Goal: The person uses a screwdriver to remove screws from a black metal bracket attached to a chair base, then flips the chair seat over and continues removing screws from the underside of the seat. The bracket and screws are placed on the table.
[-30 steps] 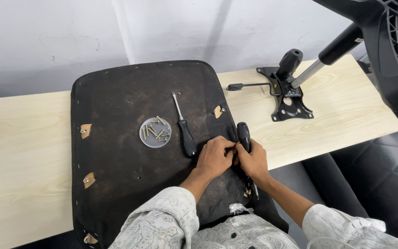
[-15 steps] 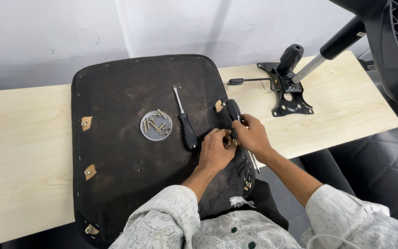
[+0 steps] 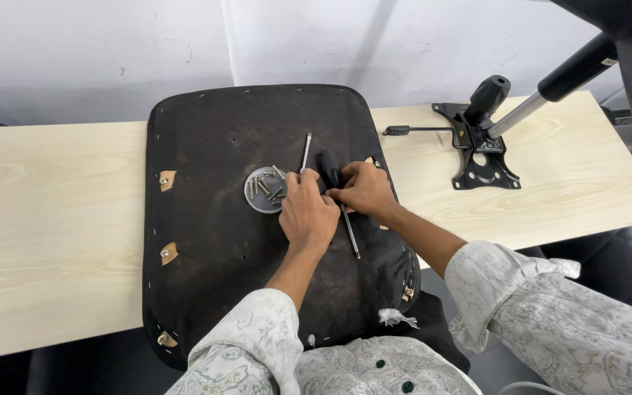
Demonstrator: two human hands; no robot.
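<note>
An upturned black seat base (image 3: 206,241) lies on a light wooden table (image 3: 53,219). At its middle sits a small round dish (image 3: 257,196) with several screws. My left hand (image 3: 307,213) rests just right of the dish, fingers curled, covering the handle of a screwdriver whose metal shaft (image 3: 306,150) points away from me. My right hand (image 3: 366,192) grips a second, black-handled screwdriver (image 3: 328,167) where handle meets shaft; its tip (image 3: 356,252) points toward me. The two hands touch.
A black metal chair mechanism plate (image 3: 480,157) with a lever and a gas cylinder (image 3: 550,91) lies on the table's right part. Tan brackets with bolts (image 3: 167,180) line the seat's left edge. A black chair back stands at far right.
Both hands moved from the seat's right edge up and left to beside the dish. My right hand brought the black-handled screwdriver along.
</note>
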